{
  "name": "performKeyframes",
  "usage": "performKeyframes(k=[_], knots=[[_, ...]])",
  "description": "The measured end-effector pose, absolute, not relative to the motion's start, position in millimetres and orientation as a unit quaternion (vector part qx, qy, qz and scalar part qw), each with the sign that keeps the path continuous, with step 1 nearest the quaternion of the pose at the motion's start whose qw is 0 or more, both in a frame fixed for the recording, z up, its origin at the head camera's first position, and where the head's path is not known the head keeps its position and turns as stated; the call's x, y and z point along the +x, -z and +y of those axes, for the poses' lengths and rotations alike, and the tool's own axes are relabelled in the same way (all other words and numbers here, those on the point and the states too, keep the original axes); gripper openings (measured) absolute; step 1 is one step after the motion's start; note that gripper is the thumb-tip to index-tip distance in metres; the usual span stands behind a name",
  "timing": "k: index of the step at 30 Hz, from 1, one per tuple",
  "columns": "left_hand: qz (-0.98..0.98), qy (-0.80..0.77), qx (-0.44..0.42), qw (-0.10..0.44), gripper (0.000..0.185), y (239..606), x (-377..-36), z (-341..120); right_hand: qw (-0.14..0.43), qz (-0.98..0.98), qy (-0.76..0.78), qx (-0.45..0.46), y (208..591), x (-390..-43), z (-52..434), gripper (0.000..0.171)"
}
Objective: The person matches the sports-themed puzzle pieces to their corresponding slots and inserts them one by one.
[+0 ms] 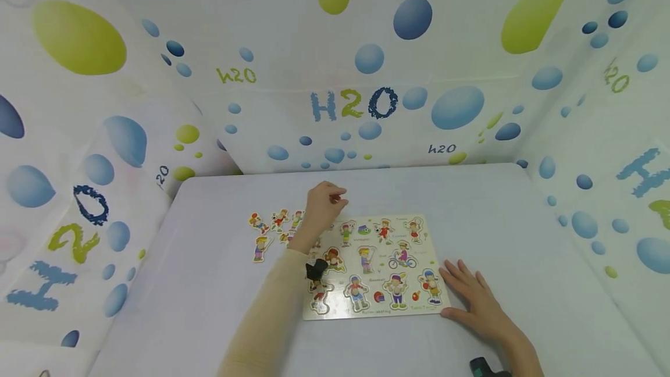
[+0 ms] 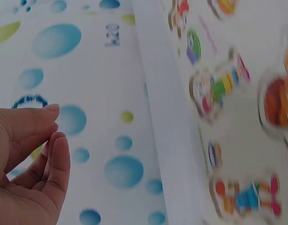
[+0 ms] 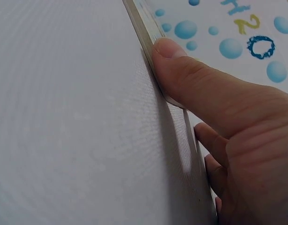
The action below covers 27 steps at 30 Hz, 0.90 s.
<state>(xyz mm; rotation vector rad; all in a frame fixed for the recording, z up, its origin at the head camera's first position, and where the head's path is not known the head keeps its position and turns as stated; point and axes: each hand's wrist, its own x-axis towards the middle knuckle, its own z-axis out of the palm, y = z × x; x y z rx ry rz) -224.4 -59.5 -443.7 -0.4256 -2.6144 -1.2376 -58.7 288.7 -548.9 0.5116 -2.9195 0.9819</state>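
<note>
1. Left hand [image 1: 323,205] is up over the far-left corner of the puzzle board [image 1: 374,272], hanging above the worktop [image 1: 209,284]. In the left wrist view its fingers [image 2: 50,154] are loosely curled, thumb close to the fingertips, and nothing shows between them. I read that grip as released and empty.

2. Right hand [image 1: 471,295] lies flat against the board's near-right corner. The right wrist view has the thumb [image 3: 181,65] pressed on the board's edge [image 3: 146,28], fingers straight alongside. It steadies the board without clasping it.

3. The board sits mid-worktop, long axis running left to right, with cartoon sports figures seated in rows. At least one recess near the near-left corner looks empty, though the wrist camera partly hides that area.

4. The relation that counts: the loose pieces [image 1: 269,228] lie on the worktop just left of the board's far-left corner, beside and slightly nearer than the left hand. The left hand is clearly the closer one; the right is well apart, across the board.

5. Each loose piece is a small upright figure, head towards the far wall, long axis running near to far, matching the figures on the board.

6. Bubble-print curtain [image 1: 366,74] closes in the worktop on three sides.
</note>
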Motion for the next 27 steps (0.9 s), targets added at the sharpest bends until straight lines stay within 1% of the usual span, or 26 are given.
performKeyframes(k=[3, 9, 17, 22, 27], knots=[[-0.891, 0.423, -0.115, 0.120, 0.022, 441, -221, -82, 0.005, -0.934, -0.318, 0.163, 549, -59, 289, 0.079], [-0.898, 0.417, -0.060, 0.123, 0.024, 440, -212, -120, 0.006, -0.933, -0.320, 0.163, 549, -58, 289, 0.079], [-0.903, 0.407, -0.012, 0.140, 0.026, 450, -194, -172, 0.013, -0.934, -0.316, 0.167, 548, -57, 288, 0.079], [-0.906, 0.401, 0.023, 0.132, 0.027, 460, -185, -198, 0.017, -0.933, -0.317, 0.168, 547, -57, 289, 0.079], [-0.914, 0.388, 0.034, 0.116, 0.028, 474, -177, -215, 0.011, -0.932, -0.323, 0.166, 547, -57, 288, 0.079]])
